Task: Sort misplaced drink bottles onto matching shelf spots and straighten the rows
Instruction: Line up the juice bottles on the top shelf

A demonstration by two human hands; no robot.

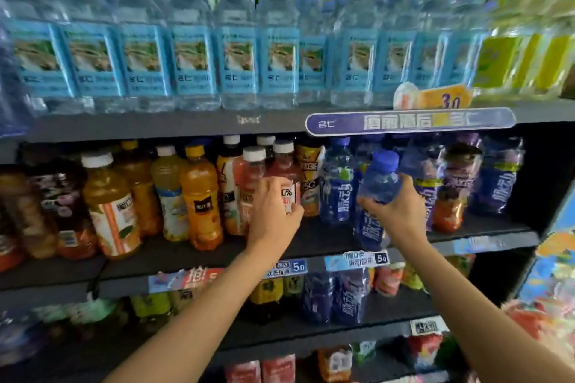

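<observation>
The middle shelf [326,239], where both hands reach, carries juice bottles [199,196] standing left of the left hand [273,211], red drink bottles [253,177] under its fingers, and blue bottles [337,183] between and beyond the two hands. The top shelf [186,124] above the hands carries a row of water bottles [238,50]. The lower shelf [311,336] beneath the forearms carries mixed bottles [348,295].

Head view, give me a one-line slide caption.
Left hand grips a red juice bottle; right hand holds a blue bottle.
</observation>
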